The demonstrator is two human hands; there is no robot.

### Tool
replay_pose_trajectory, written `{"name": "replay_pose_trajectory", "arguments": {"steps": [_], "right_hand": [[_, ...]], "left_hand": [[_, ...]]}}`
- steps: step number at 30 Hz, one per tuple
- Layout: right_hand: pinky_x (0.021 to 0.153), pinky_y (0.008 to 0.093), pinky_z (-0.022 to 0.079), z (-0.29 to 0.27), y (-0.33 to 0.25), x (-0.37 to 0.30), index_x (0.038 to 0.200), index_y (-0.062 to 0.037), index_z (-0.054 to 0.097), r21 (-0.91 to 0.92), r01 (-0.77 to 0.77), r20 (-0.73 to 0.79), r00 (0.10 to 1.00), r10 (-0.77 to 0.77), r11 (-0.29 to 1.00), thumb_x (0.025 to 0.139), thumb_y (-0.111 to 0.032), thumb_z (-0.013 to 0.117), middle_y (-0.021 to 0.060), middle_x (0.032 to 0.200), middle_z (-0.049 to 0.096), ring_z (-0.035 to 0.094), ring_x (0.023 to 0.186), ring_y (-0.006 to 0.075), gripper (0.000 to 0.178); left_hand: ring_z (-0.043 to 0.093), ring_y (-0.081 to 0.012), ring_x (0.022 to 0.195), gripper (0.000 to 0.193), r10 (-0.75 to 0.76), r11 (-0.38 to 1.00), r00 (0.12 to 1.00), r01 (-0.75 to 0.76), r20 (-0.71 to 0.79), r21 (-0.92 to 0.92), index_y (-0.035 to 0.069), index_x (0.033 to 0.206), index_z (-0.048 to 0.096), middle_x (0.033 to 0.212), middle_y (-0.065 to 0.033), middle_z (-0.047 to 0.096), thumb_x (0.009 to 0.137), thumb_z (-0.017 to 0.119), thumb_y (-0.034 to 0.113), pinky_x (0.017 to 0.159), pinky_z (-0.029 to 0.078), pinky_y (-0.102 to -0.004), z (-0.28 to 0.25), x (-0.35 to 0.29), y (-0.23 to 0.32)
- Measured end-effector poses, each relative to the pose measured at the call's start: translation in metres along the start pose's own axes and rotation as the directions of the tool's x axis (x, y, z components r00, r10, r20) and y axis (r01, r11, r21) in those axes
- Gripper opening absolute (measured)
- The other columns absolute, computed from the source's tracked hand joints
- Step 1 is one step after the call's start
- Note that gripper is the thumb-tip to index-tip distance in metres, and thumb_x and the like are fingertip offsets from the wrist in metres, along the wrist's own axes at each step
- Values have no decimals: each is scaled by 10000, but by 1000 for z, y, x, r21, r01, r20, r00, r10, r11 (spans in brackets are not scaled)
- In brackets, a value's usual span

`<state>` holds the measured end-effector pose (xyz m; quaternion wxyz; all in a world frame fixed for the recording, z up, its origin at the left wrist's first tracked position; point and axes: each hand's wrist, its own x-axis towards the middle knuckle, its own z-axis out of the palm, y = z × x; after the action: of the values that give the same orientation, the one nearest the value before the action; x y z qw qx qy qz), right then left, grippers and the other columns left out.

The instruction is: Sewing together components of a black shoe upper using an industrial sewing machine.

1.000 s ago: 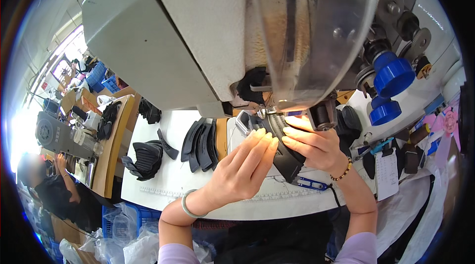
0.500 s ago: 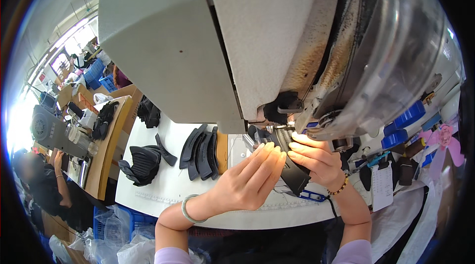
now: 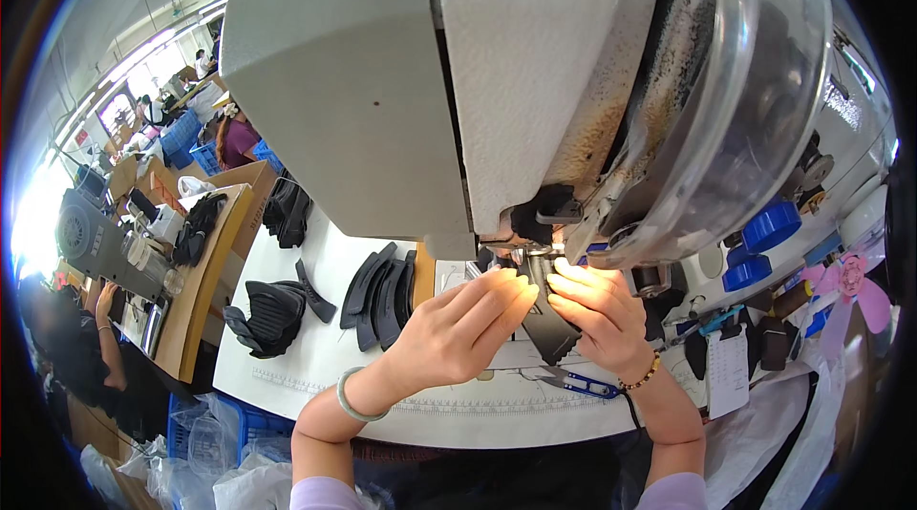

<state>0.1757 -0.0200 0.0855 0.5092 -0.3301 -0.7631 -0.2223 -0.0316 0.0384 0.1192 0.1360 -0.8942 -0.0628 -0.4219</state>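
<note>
Under the lit needle area of a large grey sewing machine (image 3: 344,118), a dark, curved fabric piece (image 3: 548,330) lies between my hands. My left hand (image 3: 468,321) pinches its left edge with fingers pressed together. My right hand (image 3: 602,317) grips its right side, fingertips close to the presser area. The machine head hides the needle and the far end of the piece. Blue-handled thread snips (image 3: 587,386) lie on the table just below my right hand. Left of my left hand are a row of curved black pieces (image 3: 380,300) and a stacked bundle (image 3: 272,319).
The white table (image 3: 315,386) has a ruler scale along its front edge. A blue crate with clear plastic bags (image 3: 210,438) stands below left. Another person (image 3: 86,343) sits at a neighbouring machine. Blue spools (image 3: 770,225) and a pink fan (image 3: 853,276) are at right.
The view has shifted slightly. Both hands have drawn a little nearer the needle area with the fabric piece, which now hangs more upright between them. Both hands keep their hold.
</note>
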Motion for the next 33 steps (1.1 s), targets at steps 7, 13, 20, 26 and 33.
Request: {"name": "replay_pose_trajectory", "arguments": {"steps": [7,13,20,26,33], "right_hand": [[689,337,529,2,-4,-1,907,-62,712,-75,8,17,1000,-6,997,703,-4,772,34,859,670,669,779,212,220],[713,352,522,3,-3,1,959,-55,722,-119,-7,40,999,12,993,670,-1,745,54,918,677,667,827,235,295],[706,359,525,7,-1,-3,1015,-70,718,-114,-5,37,999,9,993,665,29,721,61,983,631,647,843,233,364],[722,356,538,5,5,-6,1019,-91,730,-141,109,68,993,-100,984,673,-5,724,21,1027,599,641,852,195,356],[811,398,533,6,8,-6,966,-11,706,-108,146,27,989,-144,983,701,-14,687,97,1049,679,684,991,271,266]], "left_hand": [[660,-271,957,437,18,1000,999,-18,32,-10,-53,1037,667,970,-116,618,611,652,42,756,586,-320,1,-5,-4],[633,-242,915,473,-69,995,998,70,8,-76,-21,1118,658,981,-85,572,648,655,28,671,546,-309,3,-6,-10],[630,-255,932,443,-36,999,998,37,57,-29,-27,1119,650,990,-94,576,680,660,30,695,552,-324,1,-3,-11],[653,-275,867,393,-94,990,995,92,-22,-108,-43,1057,642,959,-117,624,674,682,33,677,549,-336,5,-3,0],[683,-310,915,418,-186,973,981,191,54,-131,-54,1058,666,1025,-151,676,640,654,-43,782,574,-360,-4,-5,11]]}}
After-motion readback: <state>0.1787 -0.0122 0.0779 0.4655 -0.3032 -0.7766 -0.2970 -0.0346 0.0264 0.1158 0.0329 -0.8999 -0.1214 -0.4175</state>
